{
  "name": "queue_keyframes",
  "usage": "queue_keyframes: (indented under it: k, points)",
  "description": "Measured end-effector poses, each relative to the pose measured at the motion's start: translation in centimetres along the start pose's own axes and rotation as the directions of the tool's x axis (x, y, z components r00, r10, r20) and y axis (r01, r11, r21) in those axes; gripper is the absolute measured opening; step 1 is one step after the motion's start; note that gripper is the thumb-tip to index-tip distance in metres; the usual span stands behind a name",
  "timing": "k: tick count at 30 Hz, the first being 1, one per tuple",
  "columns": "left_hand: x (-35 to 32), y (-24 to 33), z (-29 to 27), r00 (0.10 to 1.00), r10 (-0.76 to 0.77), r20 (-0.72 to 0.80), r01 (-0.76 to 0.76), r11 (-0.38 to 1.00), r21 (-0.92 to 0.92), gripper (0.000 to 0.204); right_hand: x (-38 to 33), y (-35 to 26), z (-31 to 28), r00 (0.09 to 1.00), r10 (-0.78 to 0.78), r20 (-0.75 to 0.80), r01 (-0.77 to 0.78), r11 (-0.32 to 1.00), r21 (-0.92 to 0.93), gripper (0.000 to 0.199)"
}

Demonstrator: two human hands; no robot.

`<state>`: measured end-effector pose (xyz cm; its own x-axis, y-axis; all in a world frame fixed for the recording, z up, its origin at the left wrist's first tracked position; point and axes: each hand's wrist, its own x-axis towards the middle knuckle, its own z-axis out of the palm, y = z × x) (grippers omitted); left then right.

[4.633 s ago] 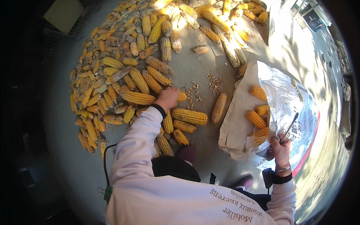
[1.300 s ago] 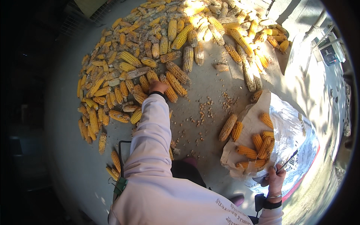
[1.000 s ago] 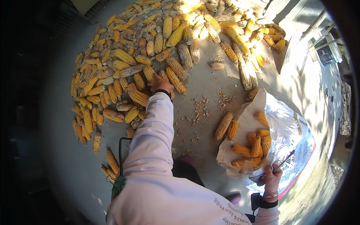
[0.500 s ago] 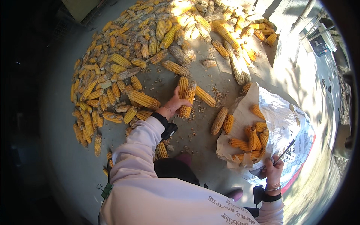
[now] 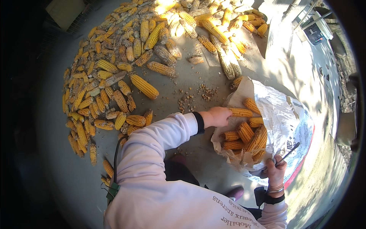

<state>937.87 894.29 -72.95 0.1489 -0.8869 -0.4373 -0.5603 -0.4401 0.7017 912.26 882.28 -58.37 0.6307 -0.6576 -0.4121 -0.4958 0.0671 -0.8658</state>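
Note:
My left hand (image 5: 218, 116) reaches across to the mouth of a white woven sack (image 5: 278, 114). Its fingers are closed on the end of a yellow corn cob (image 5: 241, 112) that points into the sack. Several more cobs (image 5: 245, 131) lie inside the opening, whose crumpled rim is folded back. At the sack's near side, my right hand (image 5: 276, 172) is closed around a thin dark metal tool (image 5: 290, 152), its slim end slanting up to the right. That hand is also against the sack's rim; whether it pinches the rim is hidden.
A wide heap of corn cobs (image 5: 110, 68) covers the floor at the far left and middle. Loose kernels (image 5: 207, 91) lie scattered left of the sack. One cob (image 5: 145, 86) rests at the heap's near edge. My shoe (image 5: 234, 193) is below the sack.
My left hand has moved right from the floor beside the heap to the sack's mouth, bringing cobs along. More cobs now lie in the opening. My right hand stays at the sack with the tool.

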Motion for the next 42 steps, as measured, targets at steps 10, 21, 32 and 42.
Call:
queue_keyframes:
  k: [10, 21, 32, 42]
  points:
    - [4.1, -2.8, 3.6, 0.995, 0.097, -0.011, -0.097, 0.972, -0.214, 0.038, -0.4, -0.6, 0.3, 0.997, 0.076, -0.023, -0.077, 0.997, -0.017, 0.017]
    - [-5.9, -19.2, -5.5, -0.072, -0.424, -0.903, 0.772, 0.550, -0.320, 0.071, 0.8, 0.2, 1.2, 0.995, 0.097, 0.008, -0.097, 0.995, 0.000, 0.017]
    - [-10.5, -17.5, -6.1, 0.222, -0.825, -0.520, -0.108, 0.509, -0.854, 0.076, 0.7, 0.1, 0.9, 0.990, 0.140, -0.012, -0.140, 0.989, -0.037, 0.016]
    - [-4.6, -3.2, -0.3, 0.969, -0.132, -0.210, -0.021, 0.799, -0.600, 0.049, -0.6, -1.9, -0.9, 0.993, 0.117, 0.019, -0.116, 0.992, -0.046, 0.019]
